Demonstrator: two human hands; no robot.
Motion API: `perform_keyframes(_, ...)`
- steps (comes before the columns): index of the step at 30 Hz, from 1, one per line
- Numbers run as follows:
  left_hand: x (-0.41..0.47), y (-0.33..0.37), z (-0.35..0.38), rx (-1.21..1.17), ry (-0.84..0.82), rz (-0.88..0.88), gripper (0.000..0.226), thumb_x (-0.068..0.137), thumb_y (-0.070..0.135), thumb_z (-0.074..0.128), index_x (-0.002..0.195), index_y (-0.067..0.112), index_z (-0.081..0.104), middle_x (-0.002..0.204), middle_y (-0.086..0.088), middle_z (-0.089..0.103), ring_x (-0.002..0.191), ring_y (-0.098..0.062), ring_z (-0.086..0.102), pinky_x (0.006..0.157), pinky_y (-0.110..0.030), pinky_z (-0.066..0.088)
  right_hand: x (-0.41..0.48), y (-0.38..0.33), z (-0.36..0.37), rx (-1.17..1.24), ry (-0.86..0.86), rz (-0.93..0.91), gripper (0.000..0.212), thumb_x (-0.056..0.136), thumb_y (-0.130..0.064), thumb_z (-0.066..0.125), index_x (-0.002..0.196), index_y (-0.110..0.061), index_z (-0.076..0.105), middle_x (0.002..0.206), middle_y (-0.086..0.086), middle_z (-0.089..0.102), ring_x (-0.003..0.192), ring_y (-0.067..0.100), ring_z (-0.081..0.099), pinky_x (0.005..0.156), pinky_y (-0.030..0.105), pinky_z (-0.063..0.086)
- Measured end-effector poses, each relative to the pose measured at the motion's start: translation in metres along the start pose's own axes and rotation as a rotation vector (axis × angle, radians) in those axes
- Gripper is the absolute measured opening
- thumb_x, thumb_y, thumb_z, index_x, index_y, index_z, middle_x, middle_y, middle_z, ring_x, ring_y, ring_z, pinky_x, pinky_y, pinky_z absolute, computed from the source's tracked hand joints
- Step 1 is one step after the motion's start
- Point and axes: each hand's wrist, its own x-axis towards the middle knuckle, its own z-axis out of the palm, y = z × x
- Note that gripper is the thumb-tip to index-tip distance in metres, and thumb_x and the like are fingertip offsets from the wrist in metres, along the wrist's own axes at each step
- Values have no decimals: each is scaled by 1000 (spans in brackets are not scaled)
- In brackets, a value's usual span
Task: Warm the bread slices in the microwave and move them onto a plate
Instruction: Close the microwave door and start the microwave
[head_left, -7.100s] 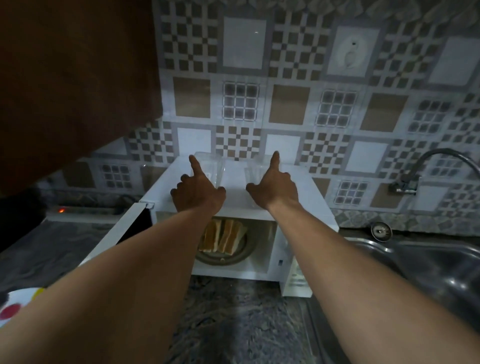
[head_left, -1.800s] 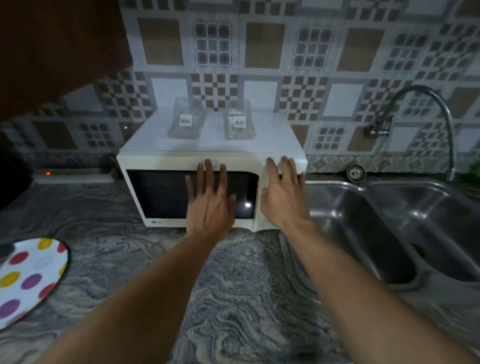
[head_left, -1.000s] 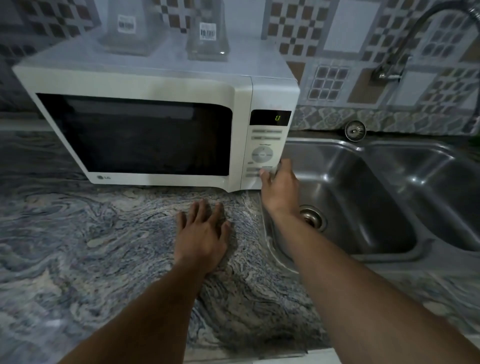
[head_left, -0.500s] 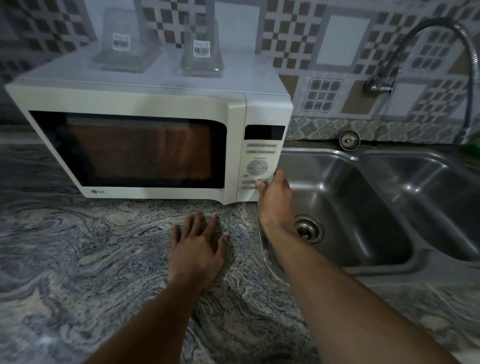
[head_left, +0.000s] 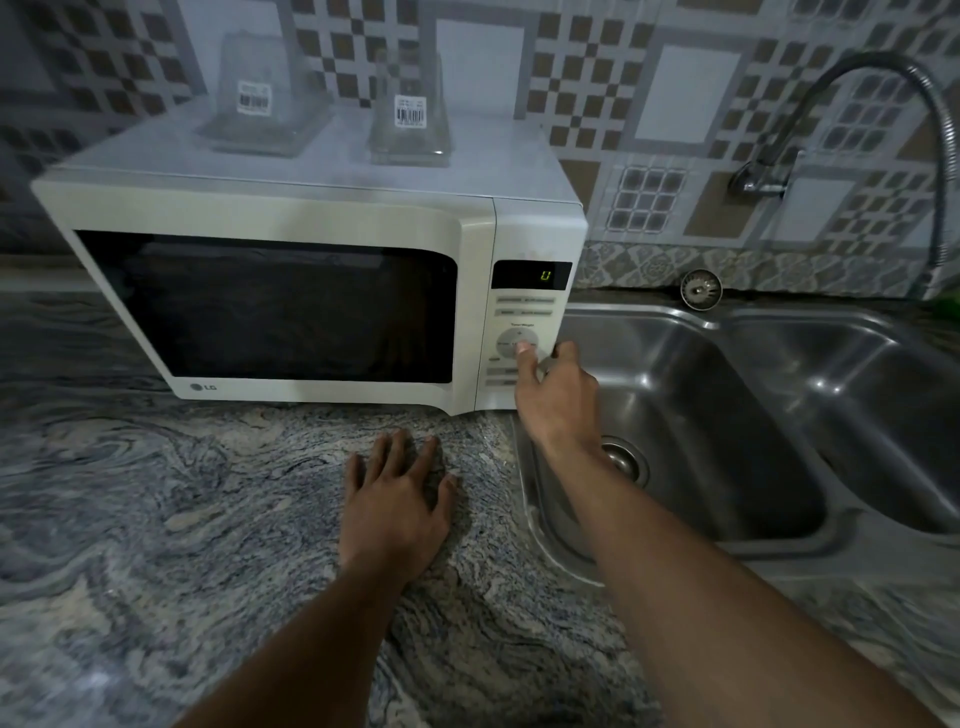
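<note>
The white microwave (head_left: 291, 218) stands on the marbled counter (head_left: 156, 519) with its door closed and its window dark. The bread slices are hidden behind that dark window. A green digit glows on the display (head_left: 532, 274). My right hand (head_left: 558, 395) reaches to the control panel, and its straight index finger presses the round dial (head_left: 517, 343) while the other fingers are curled. My left hand (head_left: 395, 499) lies flat on the counter in front of the microwave, fingers spread, holding nothing. No plate is in view.
Two clear plastic containers (head_left: 260, 98) (head_left: 410, 117) with barcode labels sit on top of the microwave. A double steel sink (head_left: 727, 415) lies right of it, with a curved tap (head_left: 883, 104) on the tiled wall.
My right index finger has moved up from the lower buttons to the round dial. The window, lit orange half a second ago, is dark and the display shows a digit again.
</note>
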Motion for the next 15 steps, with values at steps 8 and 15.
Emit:
perform_keyframes(8,-1,0,-1,9,-5,1,68,94,67,11,155,38,13,165,0,10,152,-20,-2,122,-47,-3,1,1,3,-72,23,-62,41,102,-53,36,106,-12,43,91,9,67,73,26,60,60,33,48)
perform_keyframes(15,-1,1,-6,23,-45,12,59,100,50,16,156,34,8,165,-1,6,152,-19,-2,120,-54,-3,-16,7,9,-115,-26,19,49,104,-53,28,126,-11,40,101,8,62,79,25,62,57,36,50)
